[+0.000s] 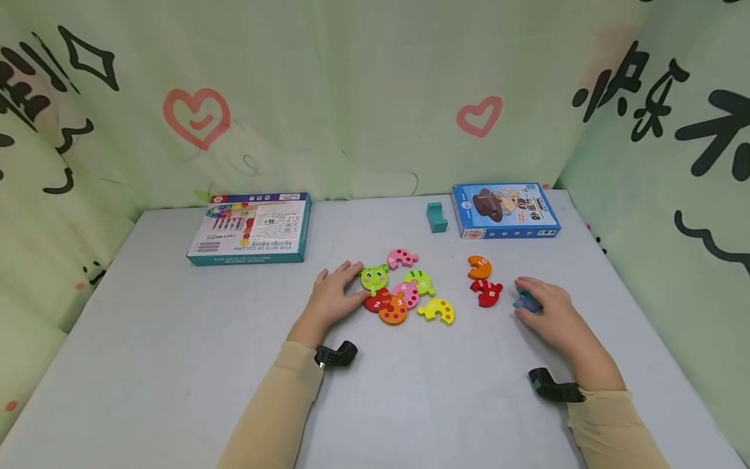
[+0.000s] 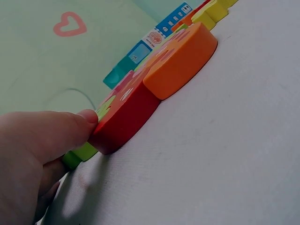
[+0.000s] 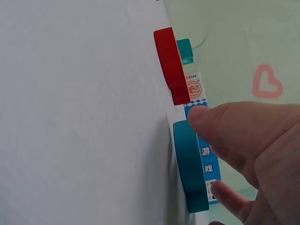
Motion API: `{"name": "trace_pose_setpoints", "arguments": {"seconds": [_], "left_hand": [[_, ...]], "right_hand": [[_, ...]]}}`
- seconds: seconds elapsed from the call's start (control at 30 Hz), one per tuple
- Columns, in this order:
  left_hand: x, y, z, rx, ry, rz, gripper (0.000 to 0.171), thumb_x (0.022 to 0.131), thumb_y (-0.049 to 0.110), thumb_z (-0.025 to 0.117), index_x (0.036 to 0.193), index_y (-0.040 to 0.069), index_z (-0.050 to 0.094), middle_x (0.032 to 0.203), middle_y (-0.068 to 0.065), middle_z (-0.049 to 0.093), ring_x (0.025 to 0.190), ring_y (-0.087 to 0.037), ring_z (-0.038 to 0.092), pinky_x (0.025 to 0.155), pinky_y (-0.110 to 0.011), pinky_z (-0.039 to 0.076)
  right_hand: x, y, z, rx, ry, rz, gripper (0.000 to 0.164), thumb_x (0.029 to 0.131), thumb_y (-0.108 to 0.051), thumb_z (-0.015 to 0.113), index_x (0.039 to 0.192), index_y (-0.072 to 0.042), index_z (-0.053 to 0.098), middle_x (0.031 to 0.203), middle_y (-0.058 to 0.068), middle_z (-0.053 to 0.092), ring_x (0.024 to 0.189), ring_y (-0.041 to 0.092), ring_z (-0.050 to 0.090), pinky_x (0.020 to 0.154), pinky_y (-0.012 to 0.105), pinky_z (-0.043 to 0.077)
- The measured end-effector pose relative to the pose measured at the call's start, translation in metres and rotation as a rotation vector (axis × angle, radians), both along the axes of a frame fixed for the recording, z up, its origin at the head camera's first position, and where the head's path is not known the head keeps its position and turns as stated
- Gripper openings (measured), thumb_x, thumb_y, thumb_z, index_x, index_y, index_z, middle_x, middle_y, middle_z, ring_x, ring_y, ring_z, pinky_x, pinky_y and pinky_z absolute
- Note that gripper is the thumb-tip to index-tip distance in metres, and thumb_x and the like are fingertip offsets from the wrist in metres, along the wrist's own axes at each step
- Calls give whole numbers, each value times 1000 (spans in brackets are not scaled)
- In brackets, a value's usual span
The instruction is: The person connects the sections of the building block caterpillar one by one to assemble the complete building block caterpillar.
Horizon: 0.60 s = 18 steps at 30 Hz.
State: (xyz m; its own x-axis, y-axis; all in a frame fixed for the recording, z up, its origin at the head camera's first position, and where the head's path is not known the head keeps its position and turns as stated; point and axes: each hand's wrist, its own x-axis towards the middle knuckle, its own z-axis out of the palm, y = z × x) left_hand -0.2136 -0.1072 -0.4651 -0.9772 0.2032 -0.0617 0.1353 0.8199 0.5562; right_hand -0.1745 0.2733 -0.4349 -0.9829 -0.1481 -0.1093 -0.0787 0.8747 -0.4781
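Note:
In the head view my left hand [image 1: 333, 296] is at the left end of a cluster of wooden puzzle pieces. Its thumb and fingers hold the left side of a green smiling-face piece [image 1: 374, 279], with the thumb tip also against the red number piece [image 1: 377, 301]. An orange dotted piece [image 1: 393, 311] joins onto that red one. Farther right, my right hand [image 1: 547, 309] has its thumb and fingers about a blue puzzle piece [image 1: 527, 300], which rests on its flat side. The right wrist view shows the thumb at one end of the blue piece [image 3: 191, 166].
Pink [image 1: 402, 258], green [image 1: 419, 283] and yellow [image 1: 436, 311] curved pieces lie around the cluster. An orange piece [image 1: 480, 267] and a red piece [image 1: 486, 293] lie between the hands. Behind are a white-and-teal box [image 1: 252, 231], a teal block [image 1: 436, 217] and a blue box [image 1: 506, 212].

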Motion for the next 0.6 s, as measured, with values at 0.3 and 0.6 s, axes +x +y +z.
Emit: {"name": "trace_pose_setpoints", "arguments": {"seconds": [0.3,0.6], "left_hand": [[0,0,1,1,-12,7,63,82,46,57,138,21,40,143,-1,40,137,-16,27,114,-48,6],[1,1,0,7,4,6,62,82,44,58,137,20,42,142,-1,42,136,-16,29,114,-48,8]], "right_hand": [[0,10,-6,42,-54,2,60,83,-15,58,135,2,34,140,29,28,122,52,24,95,67,27],[0,10,-9,39,-78,-19,70,81,-25,65,138,-1,32,139,29,30,121,51,23,94,66,29]]}}
